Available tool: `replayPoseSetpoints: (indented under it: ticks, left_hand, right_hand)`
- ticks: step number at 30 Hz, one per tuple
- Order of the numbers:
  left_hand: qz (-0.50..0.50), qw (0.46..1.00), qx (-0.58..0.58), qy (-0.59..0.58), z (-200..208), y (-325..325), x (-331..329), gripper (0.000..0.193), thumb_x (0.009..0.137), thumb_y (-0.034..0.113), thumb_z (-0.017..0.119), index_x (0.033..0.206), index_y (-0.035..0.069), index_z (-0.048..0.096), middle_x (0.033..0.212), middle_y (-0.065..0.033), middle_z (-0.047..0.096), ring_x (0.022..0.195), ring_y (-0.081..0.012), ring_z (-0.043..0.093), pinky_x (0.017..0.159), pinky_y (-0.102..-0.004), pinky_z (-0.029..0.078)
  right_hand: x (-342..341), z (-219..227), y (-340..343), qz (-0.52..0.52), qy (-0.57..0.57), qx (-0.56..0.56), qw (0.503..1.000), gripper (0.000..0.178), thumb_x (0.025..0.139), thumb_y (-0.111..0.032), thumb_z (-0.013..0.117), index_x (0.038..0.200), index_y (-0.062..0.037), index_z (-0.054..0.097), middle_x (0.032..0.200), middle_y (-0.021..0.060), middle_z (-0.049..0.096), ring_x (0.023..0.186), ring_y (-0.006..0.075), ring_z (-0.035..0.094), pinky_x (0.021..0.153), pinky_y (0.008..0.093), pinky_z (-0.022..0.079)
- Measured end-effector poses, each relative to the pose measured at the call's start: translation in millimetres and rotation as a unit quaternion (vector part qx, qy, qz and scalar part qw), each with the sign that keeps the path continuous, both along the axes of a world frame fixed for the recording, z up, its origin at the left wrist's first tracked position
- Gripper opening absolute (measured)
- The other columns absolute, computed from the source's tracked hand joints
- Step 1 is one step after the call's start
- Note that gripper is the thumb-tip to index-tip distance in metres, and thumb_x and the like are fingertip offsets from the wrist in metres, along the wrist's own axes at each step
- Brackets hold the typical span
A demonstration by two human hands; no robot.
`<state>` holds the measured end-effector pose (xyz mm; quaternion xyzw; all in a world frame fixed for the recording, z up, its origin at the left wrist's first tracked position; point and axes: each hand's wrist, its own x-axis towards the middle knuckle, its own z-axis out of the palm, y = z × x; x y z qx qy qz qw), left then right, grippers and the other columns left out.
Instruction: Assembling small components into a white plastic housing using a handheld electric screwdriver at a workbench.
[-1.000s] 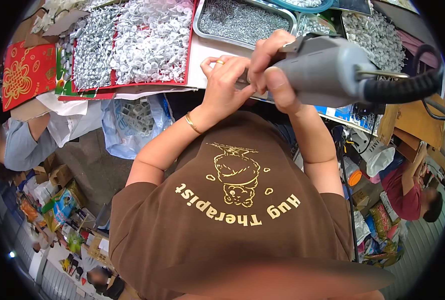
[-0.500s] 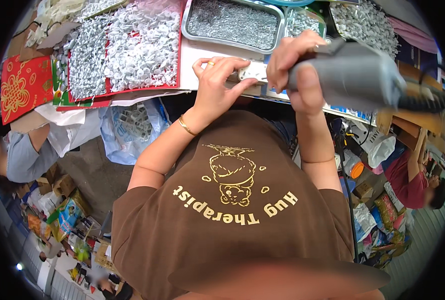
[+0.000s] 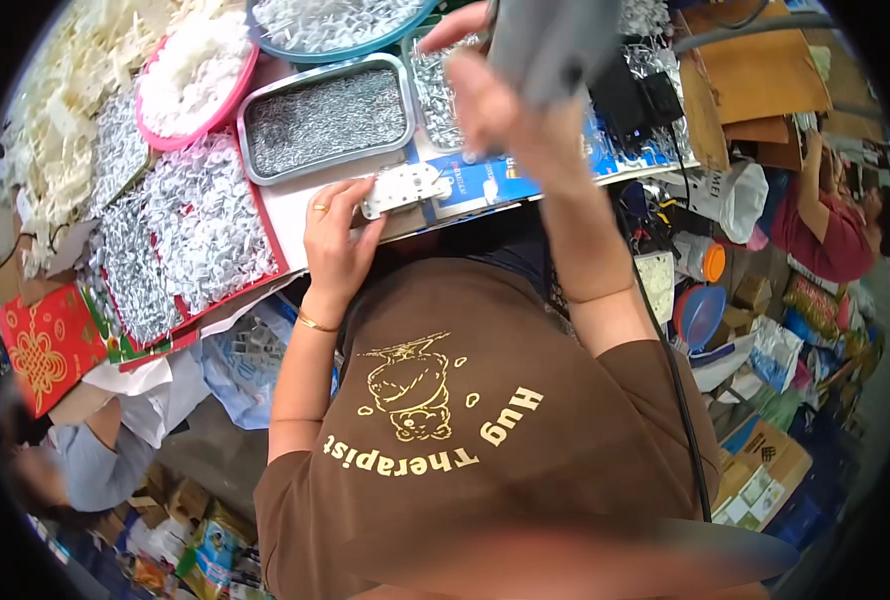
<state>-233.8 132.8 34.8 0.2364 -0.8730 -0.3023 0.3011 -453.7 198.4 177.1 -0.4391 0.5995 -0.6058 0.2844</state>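
My left hand (image 3: 343,245), wearing a ring and a bracelet, grips the left end of a flat white piece with holes (image 3: 410,188) between thumb and fingers at the bench's front edge. Its exact kind is unclear. Farther right, my raised right hand (image 3: 500,115) is blurred, with thumb and index finger stretched apart over the clear tray. Directly in front of that hand is a grey corded power tool (image 3: 555,50), which hides part of it and is cut off by the upper edge.
Behind the white piece stands a metal tray (image 3: 255,150) of small metal parts. White parts fill a pink basin (image 3: 155,138) and lie heaped on a red-edged tray (image 3: 270,230). A black cord (image 3: 665,370) hangs at right. Other people sit at both sides.
The view has shifted right. My right hand has risen from beside the white piece, and the grey power tool has swung upward. My left hand stays on the piece.
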Motion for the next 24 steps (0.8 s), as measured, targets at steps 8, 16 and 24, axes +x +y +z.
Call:
replayPoseSetpoints:
  ticks: [8, 16, 24]
  left_hand:
    - [0.032, 0.980, 0.184, 0.063, 35.5, -6.9, 24.9, 0.046, 0.083, -0.014, 0.058, 0.128, -0.002, 0.059, 0.123, -0.0161, 0.067, 0.111, -0.0249, 0.067, 0.094, -0.0318, 0.051]
    - [0.028, 0.863, 0.436, -0.254, 63.7, -75.4, 203.6, 0.041, 0.085, -0.014, 0.055, 0.124, -0.005, 0.060, 0.114, -0.0094, 0.068, 0.106, -0.0165, 0.063, 0.093, -0.0303, 0.049]
    - [0.224, 0.771, 0.269, -0.532, 12.4, -80.5, 320.3, 0.036, 0.068, 0.014, 0.087, 0.094, -0.006, 0.072, 0.076, -0.0097, 0.071, 0.066, -0.0172, 0.065, 0.062, -0.0354, 0.053]
  right_hand:
    - [-231.0, -48.9, 90.9, -0.362, 0.517, 0.324, 0.705, 0.053, 0.083, -0.028, 0.075, 0.133, -0.0327, 0.059, 0.118, 0.0078, 0.070, 0.115, 0.0338, 0.063, 0.086, 0.0482, 0.049]
    - [-306.2, -113.4, 144.4, -0.426, 0.550, 0.376, 0.612, 0.063, 0.076, -0.031, 0.082, 0.133, -0.0470, 0.059, 0.109, 0.0073, 0.072, 0.106, 0.0305, 0.066, 0.091, 0.0474, 0.042]
    - [-288.0, -91.9, 180.9, -0.495, 0.357, 0.458, 0.647, 0.030, 0.080, -0.041, 0.078, 0.093, -0.0144, 0.078, 0.083, 0.0082, 0.075, 0.079, 0.0240, 0.071, 0.076, 0.0381, 0.053]
